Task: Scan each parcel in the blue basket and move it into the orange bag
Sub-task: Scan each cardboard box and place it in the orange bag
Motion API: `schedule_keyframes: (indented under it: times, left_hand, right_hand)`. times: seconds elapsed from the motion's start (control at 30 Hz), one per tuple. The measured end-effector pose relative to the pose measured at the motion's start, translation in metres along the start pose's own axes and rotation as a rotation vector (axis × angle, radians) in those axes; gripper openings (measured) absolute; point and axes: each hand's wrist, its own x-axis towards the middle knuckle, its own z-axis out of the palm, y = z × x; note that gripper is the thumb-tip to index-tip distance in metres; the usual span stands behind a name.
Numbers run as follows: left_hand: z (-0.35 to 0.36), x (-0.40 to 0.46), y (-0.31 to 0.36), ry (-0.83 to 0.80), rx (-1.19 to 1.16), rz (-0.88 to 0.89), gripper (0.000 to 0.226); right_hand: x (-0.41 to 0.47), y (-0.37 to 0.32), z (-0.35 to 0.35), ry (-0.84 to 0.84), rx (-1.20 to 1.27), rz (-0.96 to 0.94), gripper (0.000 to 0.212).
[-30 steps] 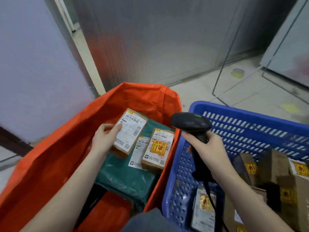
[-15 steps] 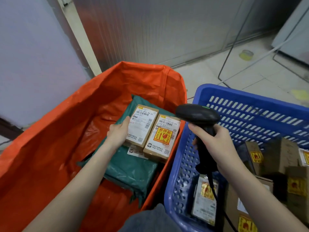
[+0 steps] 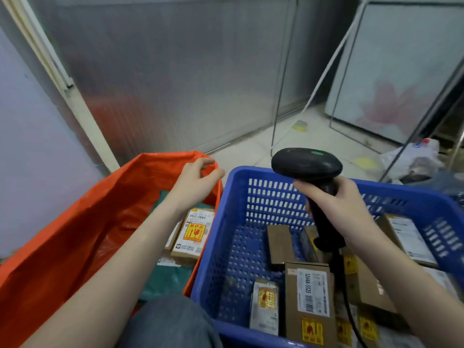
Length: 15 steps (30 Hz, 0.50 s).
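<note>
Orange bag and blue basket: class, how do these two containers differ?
The orange bag is soft, creased sheet; the blue basket is rigid plastic with perforated walls. The bag shows a few parcels on green wrapping; the basket holds many more. Both are open-topped, side by side, holding labelled cardboard parcels.

Pale tiled floor (image 3: 313, 139) carrying a basket, a bag and some litter.

The blue perforated plastic basket (image 3: 251, 222) stands on the floor with the orange plastic bag (image 3: 75, 234) touching its left side. Beyond the basket's far rim lies a small yellow tape roll (image 3: 300, 126); a flat yellow patch (image 3: 364, 163) sits nearer, just behind the rim, and a crumpled clear plastic bag (image 3: 411, 158) rests off its far right corner.
</note>
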Motion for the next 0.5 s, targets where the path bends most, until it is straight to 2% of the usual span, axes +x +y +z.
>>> schedule_keyframes:
  times: [0.23, 0.5]
  left_hand:
    - [0.09, -0.024, 0.058, -0.183, 0.028, 0.087, 0.045]
    - [0.211, -0.043, 0.057, -0.485, 0.098, -0.026, 0.069]
  right_hand:
    - [-0.024, 0.011, -0.103, 0.112, -0.023, 0.018, 0.018]
    - [-0.03, 0.082, -0.177, 0.103, 0.029, 0.135, 0.013]
